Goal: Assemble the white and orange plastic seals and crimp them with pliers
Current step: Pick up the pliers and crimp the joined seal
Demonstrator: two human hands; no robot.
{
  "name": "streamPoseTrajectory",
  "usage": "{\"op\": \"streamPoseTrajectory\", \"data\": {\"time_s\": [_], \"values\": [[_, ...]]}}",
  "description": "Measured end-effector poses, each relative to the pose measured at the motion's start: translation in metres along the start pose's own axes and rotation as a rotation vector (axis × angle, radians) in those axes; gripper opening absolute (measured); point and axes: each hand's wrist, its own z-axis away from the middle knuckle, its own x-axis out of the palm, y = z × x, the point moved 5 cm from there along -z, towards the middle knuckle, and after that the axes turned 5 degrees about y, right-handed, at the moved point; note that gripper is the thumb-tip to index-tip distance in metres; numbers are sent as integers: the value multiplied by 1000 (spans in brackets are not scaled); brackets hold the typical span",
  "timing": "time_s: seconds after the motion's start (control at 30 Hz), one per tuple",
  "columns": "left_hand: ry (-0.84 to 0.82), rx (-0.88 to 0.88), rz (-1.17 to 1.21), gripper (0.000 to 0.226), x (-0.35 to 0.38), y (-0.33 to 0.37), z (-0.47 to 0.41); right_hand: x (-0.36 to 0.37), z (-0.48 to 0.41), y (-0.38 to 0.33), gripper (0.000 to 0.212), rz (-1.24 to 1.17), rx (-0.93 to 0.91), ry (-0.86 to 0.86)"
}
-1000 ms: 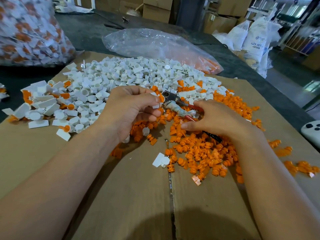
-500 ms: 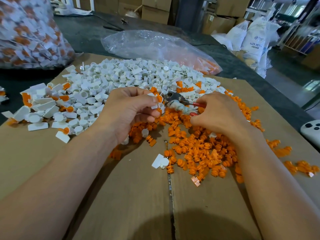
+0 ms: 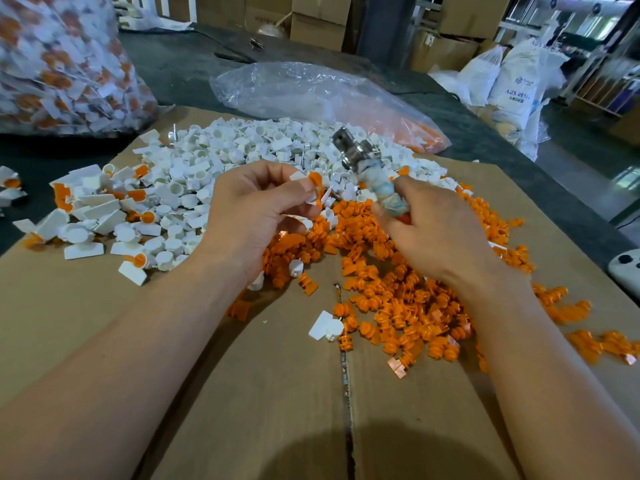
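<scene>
Containers first. At 10 o'clock a large clear plastic bag [image 3: 59, 64] bulges with white and orange seal parts; through the film we cannot tell whether they are assembled. At 12 o'clock a second, flat clear plastic bag [image 3: 311, 95] lies on the dark grey table [image 3: 180, 74], with loose orange pieces [image 3: 417, 133] gathered in its 2 o'clock end. Brown cardboard boxes [image 3: 318, 26] and white printed sacks [image 3: 516, 81] stand beyond, from 12 to 2 o'clock. On the flattened brown cardboard sheet [image 3: 242, 393] a heap of white plastic seal bodies [image 3: 242, 147] toward 11 o'clock touches a heap of orange plastic inserts [image 3: 398, 296] toward 3 o'clock. The left hand [image 3: 256, 213] pinches a small white seal with an orange insert [image 3: 313, 183] between thumb and fingertips, above the border of the two heaps near centre. The right hand [image 3: 440, 233] is wrapped round the cloth-bound handle of the steel pliers [image 3: 367, 168]. The head is blurred, so we cannot tell how the jaws stand. Against half a second ago: the pliers then lay low, head toward 9 o'clock, just beside the pinched seal. Now the head is raised toward 12 o'clock, apart from the seal. The left hand's pinch is unchanged, and the heaps and bags lie as before.
</scene>
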Motion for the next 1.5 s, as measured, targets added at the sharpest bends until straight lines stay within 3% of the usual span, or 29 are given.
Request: {"op": "streamPoseTrajectory", "data": {"time_s": [0.37, 0.73, 1.2, 1.5], "values": [[69, 188, -15, 15, -5, 8, 1, 11, 4, -12, 15, -119, -68, -153], [29, 183, 12, 16, -2, 7, 0, 4, 5, -18, 17, -32, -138, -82], [40, 151, 50, 23, -3, 4, 0, 13, 6, -20, 16, -229, -61, -165], [54, 134, 35, 24, -4, 1, -1, 19, 6, -21, 14, -197, -51, -183]]}}
